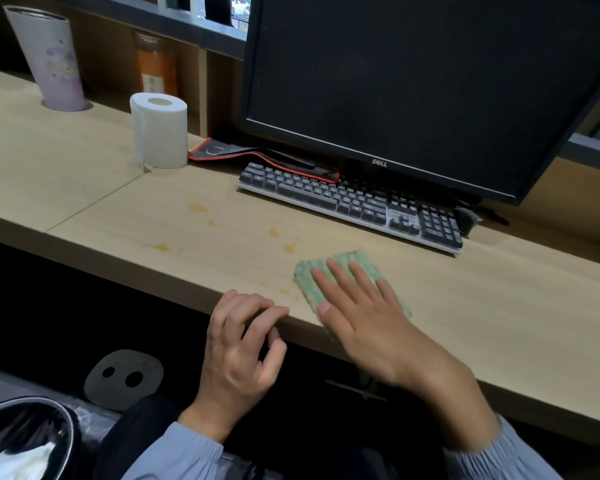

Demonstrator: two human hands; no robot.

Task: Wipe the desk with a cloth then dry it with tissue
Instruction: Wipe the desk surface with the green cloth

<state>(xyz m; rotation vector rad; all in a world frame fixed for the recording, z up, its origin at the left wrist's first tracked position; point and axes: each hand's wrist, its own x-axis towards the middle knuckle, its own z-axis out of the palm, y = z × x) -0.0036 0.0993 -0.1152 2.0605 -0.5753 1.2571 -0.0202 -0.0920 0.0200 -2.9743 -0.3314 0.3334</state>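
So, the green cloth point(303, 276) is lying flat on the desk point(465, 306), close to the front edge. The right grip point(361, 313) is planted right on top of it, palm down, fingers straight and a bit spread. It's pressing the cloth into the wood, not clutching it. Cloth pokes out past the fingertips at 12 o'clock, along the index-finger side at 9 o'clock, and as a thin strip by the little finger at 3 o'clock. The wrist runs back over the desk's front edge at roughly 5 o'clock.

The left grip point(239, 344) sits at about 8 o'clock from the cloth and isn't touching it. Its fingers are loosely bent with the tips resting on the front edge, grasping nothing.

Amber spill drops point(198, 208) are dotted over the wood from 9 to 11 o'clock of the cloth, and the nearest couple are just beside its left side.

The tissue roll point(160, 131) stands upright well off at 10 o'clock, at the back of the desk, with a red-trimmed black mat point(257, 154) just beside it. The keyboard point(350, 202) lies at 12 to 1 o'clock of the cloth under a dark monitor point(413, 81). A pale patterned tumbler point(49, 60) stands even farther out at 10 o'clock. Below the desk at 8 o'clock there's a bin point(25, 438) with a black liner.
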